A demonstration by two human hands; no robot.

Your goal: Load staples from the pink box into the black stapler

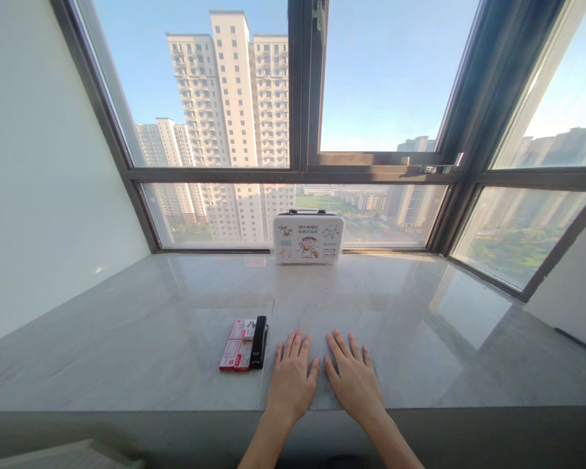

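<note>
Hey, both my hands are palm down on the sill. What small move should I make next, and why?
I'd probably slide your left hand leftward to the black stapler. That hand holds nothing and is nearer to it than your right hand. The small boxes lie on the stapler's left, so they likely wouldn't block you.

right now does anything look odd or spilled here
Nothing stands out: the white case stands upright by the window, the black stapler lies beside small boxes, and left hand and right hand rest palms down on the sill.
</note>
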